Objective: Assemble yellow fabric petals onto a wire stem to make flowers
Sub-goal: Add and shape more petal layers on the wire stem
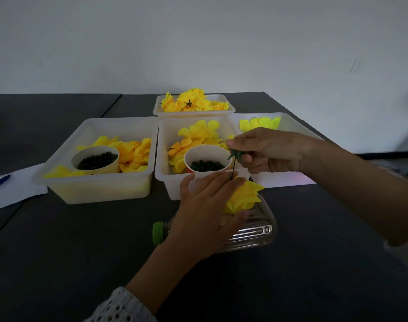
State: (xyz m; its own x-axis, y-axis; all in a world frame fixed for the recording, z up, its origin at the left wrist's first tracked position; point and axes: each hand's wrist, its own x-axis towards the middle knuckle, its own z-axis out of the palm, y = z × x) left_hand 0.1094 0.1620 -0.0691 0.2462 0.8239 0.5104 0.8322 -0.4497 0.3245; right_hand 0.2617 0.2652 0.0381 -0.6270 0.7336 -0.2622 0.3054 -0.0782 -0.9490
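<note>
My left hand, at frame centre, grips the yellow petal stack to steady it, I judge, while my right hand pinches the green calyx on the wire stem just above, ready to slide down. Behind, white bins hold loose petals, two paper cups hold dark rings, and the bin at upper centre holds finished flowers.

Matt dark table; translucent plastic bins; clear glossy ribbed plastic bottle; yellow cloth petals; paper cups.
</note>
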